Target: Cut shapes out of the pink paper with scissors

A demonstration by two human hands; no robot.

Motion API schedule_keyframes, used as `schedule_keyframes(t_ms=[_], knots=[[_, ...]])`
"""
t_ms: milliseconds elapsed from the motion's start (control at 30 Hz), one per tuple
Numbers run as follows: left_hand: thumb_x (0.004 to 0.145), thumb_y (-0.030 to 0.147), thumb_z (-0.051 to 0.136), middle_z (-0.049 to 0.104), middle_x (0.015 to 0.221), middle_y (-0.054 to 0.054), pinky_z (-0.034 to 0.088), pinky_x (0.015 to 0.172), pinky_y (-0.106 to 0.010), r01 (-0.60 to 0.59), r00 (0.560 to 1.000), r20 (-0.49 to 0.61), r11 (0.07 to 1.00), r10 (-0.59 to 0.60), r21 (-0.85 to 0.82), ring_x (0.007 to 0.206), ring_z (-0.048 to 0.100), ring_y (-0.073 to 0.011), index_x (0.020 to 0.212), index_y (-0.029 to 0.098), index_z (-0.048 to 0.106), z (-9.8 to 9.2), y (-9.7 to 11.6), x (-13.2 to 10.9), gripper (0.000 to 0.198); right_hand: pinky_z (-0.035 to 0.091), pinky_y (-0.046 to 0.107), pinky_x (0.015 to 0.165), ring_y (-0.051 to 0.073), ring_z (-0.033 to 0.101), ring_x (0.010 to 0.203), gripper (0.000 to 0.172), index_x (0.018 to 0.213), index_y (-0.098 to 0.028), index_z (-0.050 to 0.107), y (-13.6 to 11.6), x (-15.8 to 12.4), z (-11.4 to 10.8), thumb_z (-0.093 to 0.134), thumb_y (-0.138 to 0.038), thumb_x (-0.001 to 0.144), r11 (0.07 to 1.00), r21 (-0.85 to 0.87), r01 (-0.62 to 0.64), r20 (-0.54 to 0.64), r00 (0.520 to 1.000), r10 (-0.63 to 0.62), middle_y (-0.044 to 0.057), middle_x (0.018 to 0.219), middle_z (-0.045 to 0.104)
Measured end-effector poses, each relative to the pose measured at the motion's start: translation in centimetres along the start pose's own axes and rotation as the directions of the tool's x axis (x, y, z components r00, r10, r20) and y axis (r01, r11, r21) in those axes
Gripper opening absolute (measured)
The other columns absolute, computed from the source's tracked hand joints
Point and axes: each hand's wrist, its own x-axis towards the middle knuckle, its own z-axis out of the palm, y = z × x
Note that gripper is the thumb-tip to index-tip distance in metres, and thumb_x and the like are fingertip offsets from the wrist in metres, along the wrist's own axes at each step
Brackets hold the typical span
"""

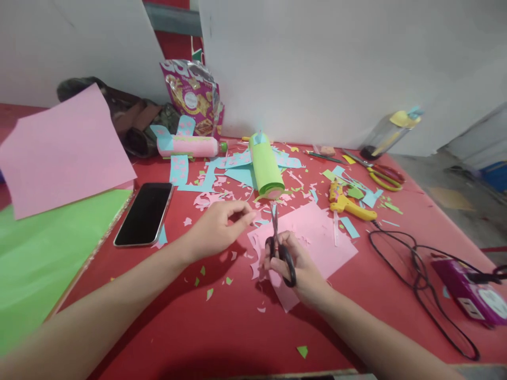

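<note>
My right hand (301,269) grips black-handled scissors (277,240), blades pointing away from me, over a pink paper sheet (317,235) lying on the red table (237,327). My left hand (219,227) hovers just left of the blades with its fingers pinched together; whether a small scrap sits between them I cannot make out. A bottle wrapped in green paper (266,166) lies just beyond the scissors on blue paper pieces. A pink-wrapped bottle with blue fins (186,145) lies farther back left.
A phone (144,212) lies at left beside green (39,258) and pink sheets (63,150). A yellow glue gun (348,203), red-yellow scissors (382,175), a black cable (420,269), a purple power strip (471,290), a snack bag (194,97) and a bottle (390,134) surround the work spot.
</note>
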Motion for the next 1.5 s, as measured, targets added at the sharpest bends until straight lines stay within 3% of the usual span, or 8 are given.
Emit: schedule_keyframes(t_ms=[167,400,600,967,1500], knots=[[0.081,0.03,0.04,0.048,0.061,0.002,0.036,0.058,-0.022,0.009,0.996,-0.093,1.0,-0.009,-0.008,0.059,0.043,-0.01,0.065,0.016,0.047,-1.1,0.5,-0.3,0.022,0.039,0.029,0.063,0.011,0.049,0.067,0.044,0.079,-0.023,0.036,-0.3,-0.5,0.3,0.07,-0.041,0.058,0.998,-0.028,-0.05,0.169,0.984,0.054,-0.003,0.077,0.045],[0.081,0.029,0.04,0.048,0.061,0.002,0.036,0.057,-0.022,-0.029,0.997,-0.07,1.0,0.028,-0.007,0.059,0.044,-0.0098,0.064,0.016,0.046,-0.9,1.0,-0.7,0.023,0.036,0.034,0.071,0.012,0.046,0.074,0.053,0.083,-0.023,0.031,-0.6,-0.7,0.2,0.069,-0.048,0.055,0.992,-0.119,-0.047,0.29,0.954,0.08,-0.001,0.084,0.043],[0.081,0.03,0.04,0.056,0.066,0.0,0.038,0.061,-0.023,-0.024,0.999,0.031,0.997,0.022,0.068,0.065,0.049,-0.0117,0.067,0.016,0.05,-0.6,1.3,-1.0,0.023,0.036,0.034,0.071,0.011,0.046,0.073,0.06,0.084,-0.022,0.03,-0.6,-0.7,0.1,0.065,-0.058,0.052,0.993,-0.12,-0.022,0.308,0.95,0.058,0.0,0.086,0.041],[0.081,0.025,0.038,0.052,0.06,0.001,0.035,0.057,-0.022,-0.067,0.987,0.155,0.979,0.038,0.19,0.058,0.045,-0.0104,0.063,0.015,0.05,-0.3,2.0,-1.0,0.024,0.036,0.035,0.071,0.012,0.048,0.074,0.054,0.086,-0.022,0.029,-0.8,-0.8,0.0,0.062,-0.056,0.059,0.994,-0.107,-0.012,0.375,0.926,0.052,0.001,0.089,0.038],[0.081,0.027,0.037,0.048,0.059,0.002,0.032,0.054,-0.02,-0.025,0.982,0.188,0.99,0.0,0.136,0.057,0.042,-0.0094,0.061,0.015,0.047,-0.3,1.9,-1.2,0.025,0.035,0.032,0.071,0.012,0.048,0.075,0.048,0.089,-0.021,0.033,-0.2,-0.5,-0.6,0.059,-0.053,0.065,0.998,-0.063,0.021,0.423,0.906,0.007,0.002,0.09,0.041]])
